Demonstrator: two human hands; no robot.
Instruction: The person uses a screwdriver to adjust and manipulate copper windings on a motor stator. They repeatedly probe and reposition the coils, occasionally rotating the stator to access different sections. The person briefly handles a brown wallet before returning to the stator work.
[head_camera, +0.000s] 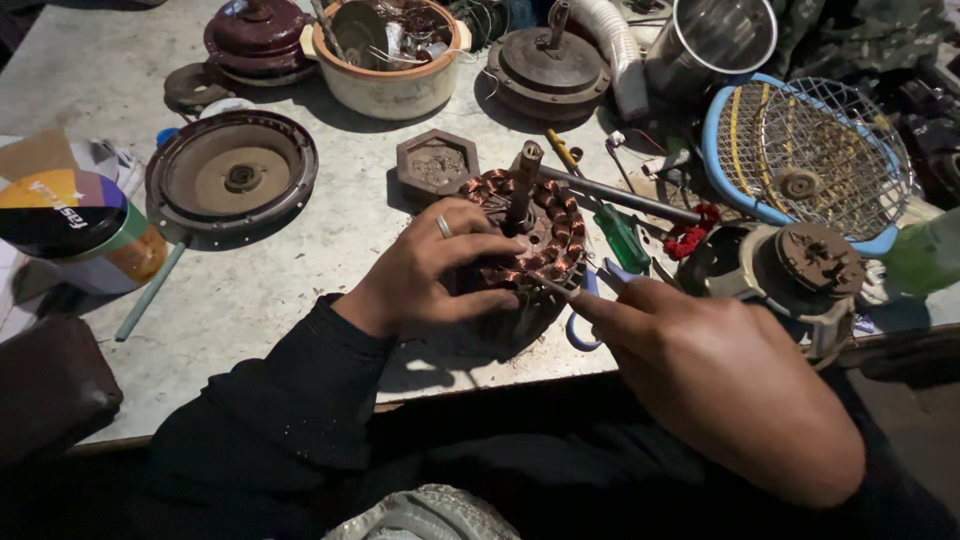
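The left hand (425, 265), a ring on one finger, grips the near-left side of a fan motor stator (530, 235) wound with copper coils, its fingertips pressed on the windings just short of the upright shaft (524, 180). The right hand (720, 375) pinches a thin pointed tool (548, 285), whose tip touches the coils just beyond those left fingertips. Blue-handled scissors (585, 310) lie under the right fingers; a green screwdriver (620, 235) lies just past them.
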